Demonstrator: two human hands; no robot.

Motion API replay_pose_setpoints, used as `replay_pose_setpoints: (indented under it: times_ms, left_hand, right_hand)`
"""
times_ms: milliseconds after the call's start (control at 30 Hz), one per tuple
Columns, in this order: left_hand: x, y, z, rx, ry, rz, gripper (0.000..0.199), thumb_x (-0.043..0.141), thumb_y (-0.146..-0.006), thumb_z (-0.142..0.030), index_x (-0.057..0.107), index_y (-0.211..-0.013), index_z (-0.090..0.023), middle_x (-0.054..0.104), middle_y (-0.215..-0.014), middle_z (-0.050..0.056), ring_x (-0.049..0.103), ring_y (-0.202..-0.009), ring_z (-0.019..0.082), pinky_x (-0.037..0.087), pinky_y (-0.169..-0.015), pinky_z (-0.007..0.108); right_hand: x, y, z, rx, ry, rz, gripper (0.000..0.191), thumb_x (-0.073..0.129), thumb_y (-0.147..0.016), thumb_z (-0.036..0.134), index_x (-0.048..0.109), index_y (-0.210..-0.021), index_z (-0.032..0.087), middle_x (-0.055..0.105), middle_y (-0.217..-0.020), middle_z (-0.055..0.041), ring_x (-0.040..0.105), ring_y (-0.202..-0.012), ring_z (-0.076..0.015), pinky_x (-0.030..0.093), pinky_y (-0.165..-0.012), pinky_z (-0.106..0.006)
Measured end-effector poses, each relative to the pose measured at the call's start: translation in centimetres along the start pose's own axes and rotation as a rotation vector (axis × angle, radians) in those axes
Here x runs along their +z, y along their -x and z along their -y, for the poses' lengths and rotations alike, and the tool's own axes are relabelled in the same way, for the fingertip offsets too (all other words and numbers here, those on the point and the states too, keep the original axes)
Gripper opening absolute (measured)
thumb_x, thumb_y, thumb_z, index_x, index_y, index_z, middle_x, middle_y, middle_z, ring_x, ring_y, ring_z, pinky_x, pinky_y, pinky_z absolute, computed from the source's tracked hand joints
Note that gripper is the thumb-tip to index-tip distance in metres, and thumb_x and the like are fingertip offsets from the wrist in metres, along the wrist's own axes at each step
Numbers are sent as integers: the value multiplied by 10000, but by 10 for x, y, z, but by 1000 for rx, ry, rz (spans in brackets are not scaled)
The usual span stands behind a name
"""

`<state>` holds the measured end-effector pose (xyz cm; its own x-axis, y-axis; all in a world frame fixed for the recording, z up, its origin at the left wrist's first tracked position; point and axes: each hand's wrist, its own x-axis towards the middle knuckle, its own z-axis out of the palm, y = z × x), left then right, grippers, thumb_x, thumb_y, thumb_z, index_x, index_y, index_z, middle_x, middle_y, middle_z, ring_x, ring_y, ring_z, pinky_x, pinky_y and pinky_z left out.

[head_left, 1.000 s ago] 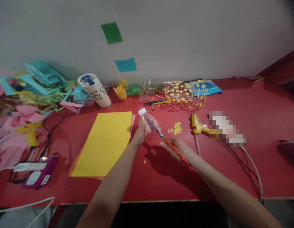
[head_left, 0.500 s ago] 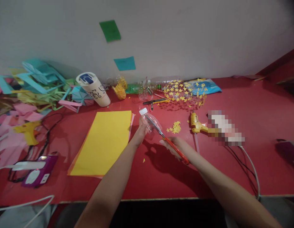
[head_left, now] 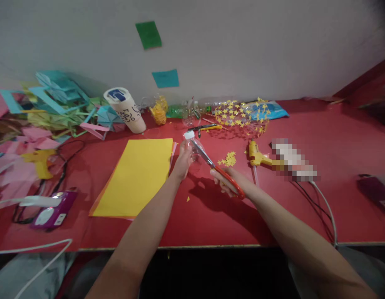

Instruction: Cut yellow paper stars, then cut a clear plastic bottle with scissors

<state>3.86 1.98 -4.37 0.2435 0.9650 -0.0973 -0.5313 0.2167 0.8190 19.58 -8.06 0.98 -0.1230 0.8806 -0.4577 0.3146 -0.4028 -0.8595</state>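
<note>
Over the tabletop (head_left: 288,220), at twelve o'clock, the left hand (head_left: 182,161) has its fingers around a bottle (head_left: 196,155); the right hand's (head_left: 234,174) fingers hold scissors (head_left: 208,160) pointing to ten o'clock.

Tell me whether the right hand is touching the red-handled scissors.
Touching. The head view shows it plainly: the right hand is closed around the red-handled scissors at their handle end.

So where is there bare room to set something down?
Widest: between the blue packet and far-right purple object. Narrower: between the purple box and yellow paper. Crowded: back left, with paper shapes, and the back from cup to blue packet.
</note>
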Motion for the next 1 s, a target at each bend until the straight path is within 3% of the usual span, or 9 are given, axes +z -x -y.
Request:
replay_pose_setpoints:
  times_ms: [133,233,400,533,633,733,867,1000]
  left_hand:
    - [0,-6,-2,9,43,28,199,630,-876,-417,611,-971,-243,673,-869,18,661,-969,196,484,-943,360]
    - [-2,-8,-10,14,101,48,298,570,-889,-501,648,-925,-215,693,-887,56,655,-960,217,493,-910,356]
    - [-5,0,-21,37,225,19,277,526,-892,-476,653,-950,-237,700,-868,51,651,-954,211,504,-920,373]
    - [-6,2,-24,10,292,-38,229,467,-923,-368,635,-980,-223,689,-834,43,664,-893,191,533,-889,368]
    - [-7,0,-26,-2,328,-95,252,438,-938,-384,613,-975,-206,678,-870,63,668,-969,213,538,-890,373]
    - [-6,-1,-30,-20,352,-127,271,405,-954,-387,593,-938,-192,672,-924,85,645,-1107,245,527,-937,392]
    - [-2,2,-32,-17,348,-137,311,393,-958,-404,605,-923,-180,675,-931,99,619,-1189,274,500,-1007,437]
    - [3,7,-30,-18,311,-121,342,486,-914,-465,638,-1045,-187,705,-979,105,614,-1207,289,474,-1045,475]
  right_hand:
    - [-1,2,2,-55,-17,68,543,579,-805,719,509,-634,208,403,-336,90,421,-310,-74,481,-492,-240]
    - [-2,3,3,-86,17,78,544,594,-782,731,518,-637,212,417,-354,81,446,-339,-90,473,-505,-255]
    - [-3,2,0,-158,221,-89,556,626,-723,755,457,-627,235,476,-408,47,493,-398,-129,374,-466,-266]
    - [-7,2,-1,-199,415,-136,554,582,-736,772,436,-674,241,512,-501,33,542,-504,-161,358,-520,-273]
    - [-11,5,-1,-236,631,-218,575,540,-752,791,381,-645,249,450,-537,39,454,-516,-143,297,-515,-271]
    - [-13,6,-2,-257,710,-194,596,443,-802,810,354,-622,249,396,-543,42,389,-519,-133,283,-513,-271]
    - [-11,7,-2,-214,777,-146,589,413,-834,794,376,-621,247,446,-551,17,429,-528,-150,307,-517,-273]
    - [-5,8,-1,-187,817,-143,582,399,-861,770,391,-612,244,499,-565,-8,462,-531,-160,326,-522,-266]
